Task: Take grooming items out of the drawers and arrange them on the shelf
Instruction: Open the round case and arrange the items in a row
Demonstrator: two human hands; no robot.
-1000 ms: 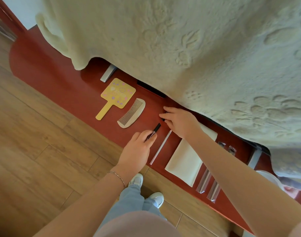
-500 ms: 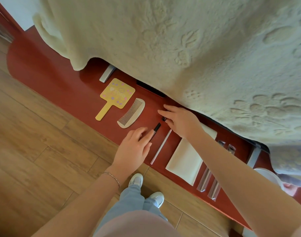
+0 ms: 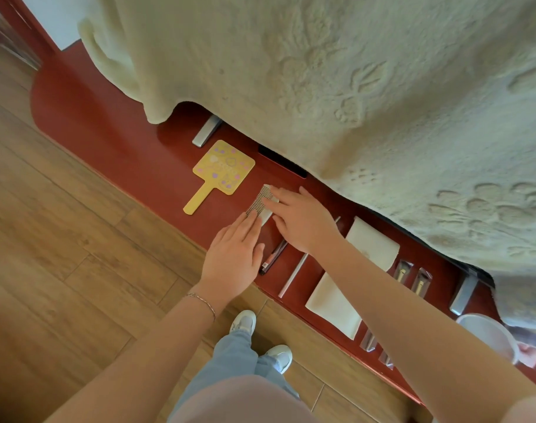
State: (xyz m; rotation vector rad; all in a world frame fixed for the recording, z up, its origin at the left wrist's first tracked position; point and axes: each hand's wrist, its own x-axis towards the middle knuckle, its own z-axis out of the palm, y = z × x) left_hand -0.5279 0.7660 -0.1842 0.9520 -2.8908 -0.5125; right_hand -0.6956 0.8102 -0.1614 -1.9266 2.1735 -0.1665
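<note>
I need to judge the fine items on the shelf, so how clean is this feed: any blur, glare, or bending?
Head view: daylight is soft and even, no harsh glare on the red shelf. The wide lens bends the shelf's straight edge into a curve. The comb and both hands, left hand and right hand, look slightly soft; the frame corners blur most.

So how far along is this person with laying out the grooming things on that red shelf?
Well along. The yellow hand mirror, dark pen-like stick, thin white stick, white cloth and wrapped packets already lie in a row on the shelf. Both the left hand and right hand touch the comb. No drawer shows, so what remains is unclear.
</note>
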